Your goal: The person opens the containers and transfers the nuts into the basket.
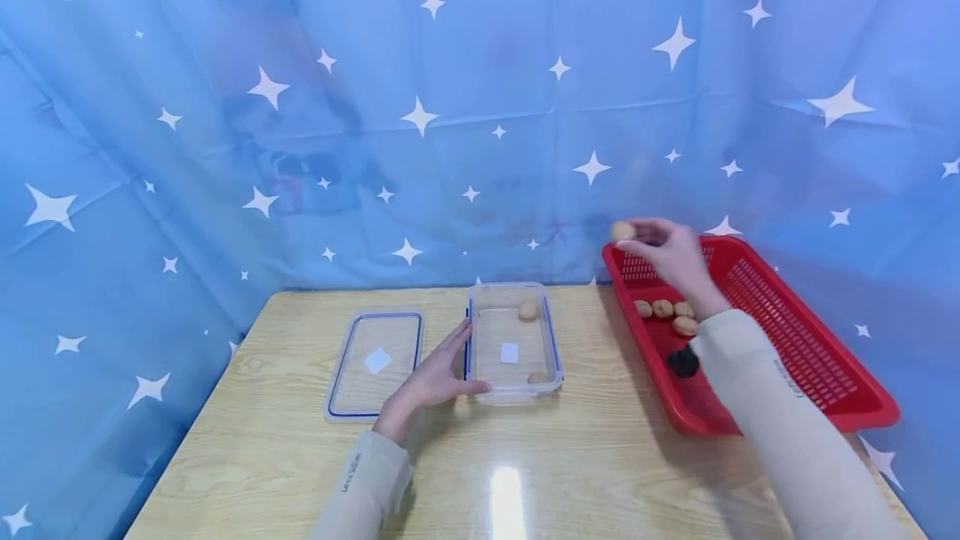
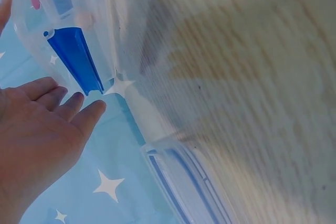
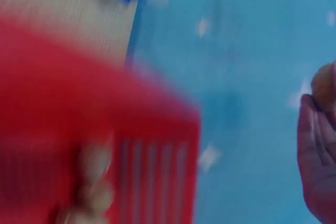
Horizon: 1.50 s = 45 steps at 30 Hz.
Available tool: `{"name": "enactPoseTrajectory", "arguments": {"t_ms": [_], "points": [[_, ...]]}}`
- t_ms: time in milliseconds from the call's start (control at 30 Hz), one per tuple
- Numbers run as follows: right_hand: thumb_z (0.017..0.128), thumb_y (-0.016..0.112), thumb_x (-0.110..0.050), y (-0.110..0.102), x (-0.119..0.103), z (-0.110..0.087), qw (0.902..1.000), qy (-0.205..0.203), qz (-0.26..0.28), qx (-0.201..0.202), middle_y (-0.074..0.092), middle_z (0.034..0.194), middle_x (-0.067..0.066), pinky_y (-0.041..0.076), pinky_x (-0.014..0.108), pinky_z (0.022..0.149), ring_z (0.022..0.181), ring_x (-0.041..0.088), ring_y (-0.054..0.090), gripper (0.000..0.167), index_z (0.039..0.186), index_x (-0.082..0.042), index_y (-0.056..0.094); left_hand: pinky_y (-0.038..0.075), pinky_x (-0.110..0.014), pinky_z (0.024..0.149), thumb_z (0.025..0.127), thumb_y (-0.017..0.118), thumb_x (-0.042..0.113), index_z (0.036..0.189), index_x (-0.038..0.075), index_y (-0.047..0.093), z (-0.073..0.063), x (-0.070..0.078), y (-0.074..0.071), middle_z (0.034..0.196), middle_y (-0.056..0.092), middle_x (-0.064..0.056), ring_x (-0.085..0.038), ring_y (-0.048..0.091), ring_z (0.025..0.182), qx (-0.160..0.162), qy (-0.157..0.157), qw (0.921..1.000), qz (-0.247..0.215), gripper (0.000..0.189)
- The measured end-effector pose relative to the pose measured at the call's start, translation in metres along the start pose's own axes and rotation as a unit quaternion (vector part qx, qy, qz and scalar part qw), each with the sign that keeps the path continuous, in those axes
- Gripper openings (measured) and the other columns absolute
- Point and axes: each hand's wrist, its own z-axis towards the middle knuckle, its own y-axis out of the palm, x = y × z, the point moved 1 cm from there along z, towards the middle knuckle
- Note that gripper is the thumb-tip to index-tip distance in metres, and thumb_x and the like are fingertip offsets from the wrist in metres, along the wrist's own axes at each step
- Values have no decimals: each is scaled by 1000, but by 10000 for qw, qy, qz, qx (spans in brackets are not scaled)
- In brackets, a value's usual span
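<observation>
My right hand point(image 1: 671, 255) pinches a walnut point(image 1: 622, 231) between thumb and fingers, above the far left corner of a red basket point(image 1: 862, 415). Several walnuts point(image 1: 684, 326) lie inside that basket, along with a dark object point(image 1: 682, 362) whose kind I cannot tell. At the middle of the table, my left hand point(image 1: 435, 373) rests with extended fingers against the left side and near corner of a clear plastic container point(image 1: 491, 319). Two walnuts point(image 1: 528, 311) sit in the container, one at the far right and one near the front, with a white square label between.
A clear lid point(image 1: 345, 394) with a blue seal lies flat on the wooden table point(image 1: 247, 407), left of the container. Behind the table hangs a blue curtain point(image 1: 495, 40) with white stars. The red basket's raised walls stand at the table's right side.
</observation>
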Motion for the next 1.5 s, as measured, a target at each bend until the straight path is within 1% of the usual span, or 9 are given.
{"name": "enactPoseTrajectory", "arguments": {"t_ms": [133,267,367,500,600,967,1100,1333,1500], "points": [[90,65,-56,-27,46,4,9982,400,-263,348,63,131,20,44,0,72,88,-15,52,69,139,-9,58,21,-57,124,80,80,43,160,11,17,1,1,-1,170,8,-5,-35,17,155,18,8,10000,-30,107],[92,61,-56,-42,86,-4,9942,920,-482,289,59,136,24,48,5,69,106,14,62,71,143,-6,54,21,-59,124,80,80,43,160,10,17,0,2,-1,170,8,-6,-36,17,154,31,27,10000,-53,107],[95,58,-52,-47,111,-12,9901,1275,-566,152,54,140,28,57,21,76,123,40,54,71,145,-2,49,22,-59,124,80,80,44,160,11,17,0,1,0,170,8,-6,-36,17,154,27,30,10000,-68,107],[97,59,-45,-50,137,-21,9852,1550,-725,-102,51,140,33,57,52,92,126,50,47,69,145,3,46,23,-59,123,81,80,44,160,12,17,0,-1,1,170,9,-6,-36,18,154,24,59,9999,-87,107],[96,63,-41,-53,150,-29,9821,1692,-758,-332,50,139,35,53,60,97,122,51,49,69,145,5,45,24,-59,123,81,80,44,160,12,17,1,0,1,170,9,-5,-36,18,154,3,77,9999,-78,106],[90,73,-21,-50,174,-32,9690,1947,-1060,-1092,48,138,37,59,50,85,113,47,50,64,141,9,48,24,-60,123,81,80,43,160,14,18,0,2,2,170,9,-6,-37,19,154,36,33,10000,-54,105],[89,73,-19,-50,176,-32,9683,1936,-1093,-1136,50,133,38,56,58,90,113,49,50,62,139,10,49,24,-60,123,81,80,44,161,15,18,2,2,2,170,9,-5,-36,19,154,54,60,9999,-64,106],[90,73,-17,-50,180,-33,9672,2025,-949,-1203,51,133,38,53,61,94,114,49,51,63,140,10,47,23,-60,123,81,80,42,161,14,18,2,2,2,170,10,-5,-35,17,155,35,68,9999,-79,105],[90,73,-28,-51,175,-38,9674,2094,-667,-1258,48,138,37,60,53,88,114,47,53,73,144,9,43,24,-60,123,81,80,43,160,13,18,1,2,2,170,10,-5,-36,17,154,21,64,10000,-32,106]]}}
